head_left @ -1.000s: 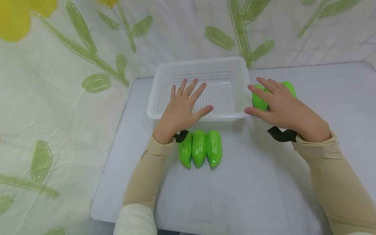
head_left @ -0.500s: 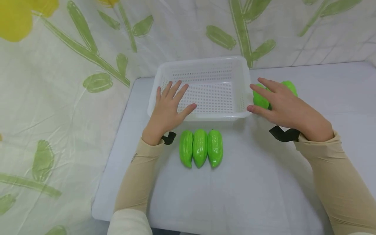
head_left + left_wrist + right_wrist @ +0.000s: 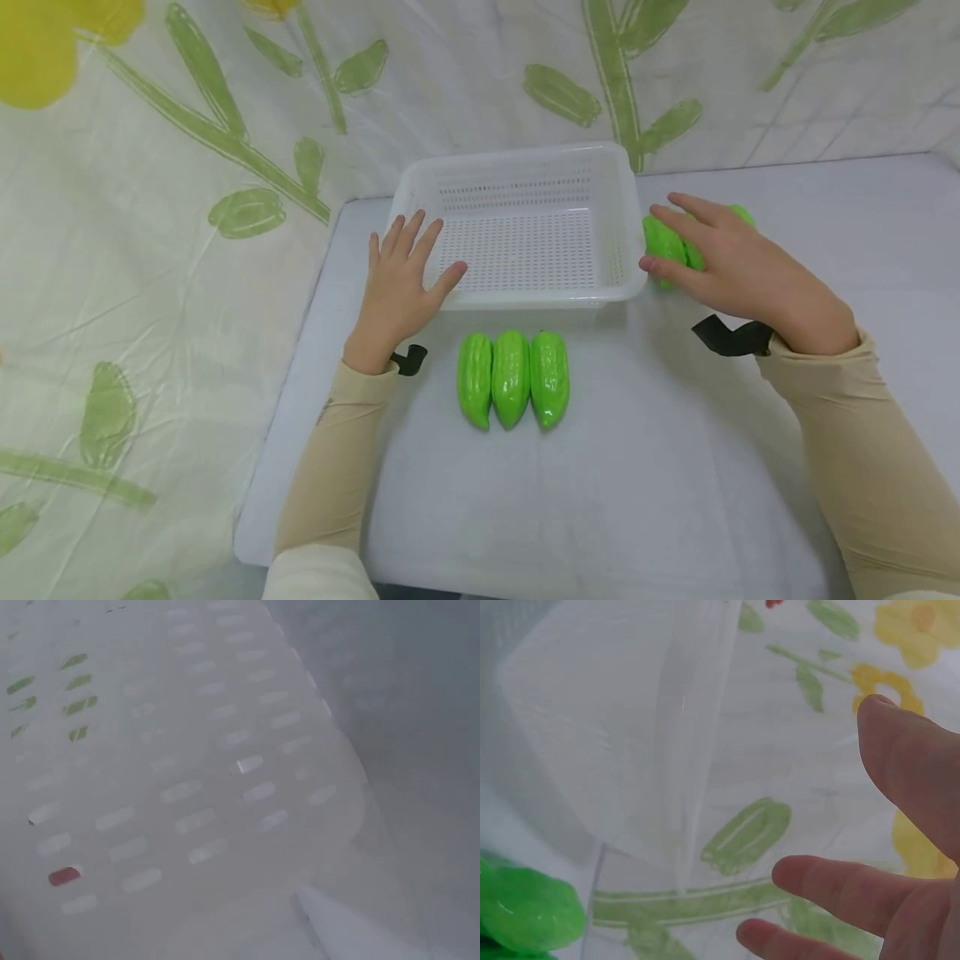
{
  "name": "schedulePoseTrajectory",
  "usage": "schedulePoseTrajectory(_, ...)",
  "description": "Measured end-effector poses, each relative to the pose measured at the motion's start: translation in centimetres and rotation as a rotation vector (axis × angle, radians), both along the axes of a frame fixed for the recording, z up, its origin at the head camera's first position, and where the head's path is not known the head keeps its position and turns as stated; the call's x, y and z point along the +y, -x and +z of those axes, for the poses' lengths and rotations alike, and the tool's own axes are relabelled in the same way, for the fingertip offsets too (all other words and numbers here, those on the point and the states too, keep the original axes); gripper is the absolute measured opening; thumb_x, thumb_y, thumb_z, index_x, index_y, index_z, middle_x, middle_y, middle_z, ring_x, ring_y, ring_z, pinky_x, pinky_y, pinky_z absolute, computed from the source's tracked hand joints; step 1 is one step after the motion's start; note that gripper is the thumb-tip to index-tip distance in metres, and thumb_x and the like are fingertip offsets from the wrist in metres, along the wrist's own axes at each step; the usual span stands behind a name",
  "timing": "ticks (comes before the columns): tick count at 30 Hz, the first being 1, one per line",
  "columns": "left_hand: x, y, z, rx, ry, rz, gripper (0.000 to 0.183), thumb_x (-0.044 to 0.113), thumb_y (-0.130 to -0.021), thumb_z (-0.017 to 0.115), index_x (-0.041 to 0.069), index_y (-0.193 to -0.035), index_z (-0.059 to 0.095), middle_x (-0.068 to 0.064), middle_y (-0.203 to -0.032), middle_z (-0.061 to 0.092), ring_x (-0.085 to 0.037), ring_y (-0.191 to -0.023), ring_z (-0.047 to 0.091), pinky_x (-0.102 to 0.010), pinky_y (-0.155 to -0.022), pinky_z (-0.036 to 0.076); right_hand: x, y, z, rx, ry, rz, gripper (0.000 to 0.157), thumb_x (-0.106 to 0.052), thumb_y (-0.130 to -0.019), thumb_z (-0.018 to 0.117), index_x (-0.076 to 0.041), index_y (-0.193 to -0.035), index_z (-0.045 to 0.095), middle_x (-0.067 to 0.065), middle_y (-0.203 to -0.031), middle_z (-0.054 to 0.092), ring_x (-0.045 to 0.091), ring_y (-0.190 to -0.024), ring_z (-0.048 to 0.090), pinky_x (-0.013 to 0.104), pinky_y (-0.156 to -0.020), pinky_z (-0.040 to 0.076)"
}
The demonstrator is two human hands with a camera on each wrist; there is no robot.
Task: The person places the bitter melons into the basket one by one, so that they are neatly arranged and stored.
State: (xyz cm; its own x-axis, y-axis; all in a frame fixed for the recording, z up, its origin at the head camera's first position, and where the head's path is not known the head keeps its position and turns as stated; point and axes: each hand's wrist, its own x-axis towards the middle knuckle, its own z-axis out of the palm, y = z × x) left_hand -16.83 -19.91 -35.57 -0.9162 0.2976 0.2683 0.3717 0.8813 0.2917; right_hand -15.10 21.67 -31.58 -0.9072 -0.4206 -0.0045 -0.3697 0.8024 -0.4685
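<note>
My left hand [image 3: 396, 292] hovers with spread fingers over the left end of a white perforated plastic basket [image 3: 525, 297]. In the left wrist view only the slotted basket wall [image 3: 217, 765] shows up close. To the right of the basket, my right hand [image 3: 742, 262] is held with fingers apart above several glossy, lobed green pepper-like pieces [image 3: 663, 240], partly hidden beneath it. The right wrist view has its thumb and two fingers [image 3: 907, 757] extended and touching nothing, with one such green piece [image 3: 532, 907] at lower left.
Three long glossy green pieces [image 3: 511, 379] with pointed tips lie side by side in front of the basket. The table [image 3: 570, 508] has a pale cloth. Behind and to the left hangs a white curtain [image 3: 450, 92] with painted flowers and leaves.
My left hand has moved left, from over the basket's middle to its left end. My right hand has shifted slightly right. The basket and the green pieces stay put.
</note>
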Motion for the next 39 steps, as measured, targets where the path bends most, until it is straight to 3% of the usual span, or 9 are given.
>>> schedulePoseTrajectory(13, -2.0, 0.7, -1.3, 0.013, -0.049, 0.104, 0.072, 0.057, -0.104, 0.050, 0.011, -0.158, 0.043, -0.017, -0.168, 0.033, -0.043, -0.158, 0.023, -0.070, -0.125, 0.008, 2.6, 1.2, -0.3, -0.027, -0.017, -0.095, 0.080, -0.055, -0.106, 0.051, -0.008, -0.166, 0.026, 0.025, -0.172, 0.016, 0.056, -0.154, 0.016, 0.075, -0.119, 0.018)
schedulePoseTrajectory(25, -2.4, 1.1, -1.8, -0.005, -0.086, 0.112, 0.072, 0.056, -0.104, 0.050, 0.010, -0.158, 0.043, -0.017, -0.169, 0.032, -0.044, -0.157, 0.025, -0.070, -0.125, 0.010, 4.8, 2.8, -1.7, -0.032, -0.048, -0.119, 0.081, -0.053, -0.108, 0.046, 0.001, -0.164, 0.024, 0.035, -0.168, 0.017, 0.060, -0.152, 0.018, 0.075, -0.119, 0.018)
schedulePoseTrajectory(39, -2.3, 1.0, -1.9, -0.044, -0.081, 0.108, 0.074, 0.059, -0.104, 0.048, 0.011, -0.159, 0.042, -0.017, -0.170, 0.028, -0.043, -0.158, 0.022, -0.070, -0.124, 0.015, 6.4, 3.5, -2.6, -0.045, -0.023, -0.164, 0.079, -0.050, -0.109, 0.046, 0.004, -0.162, 0.025, 0.037, -0.165, 0.021, 0.059, -0.151, 0.019, 0.074, -0.120, 0.017)
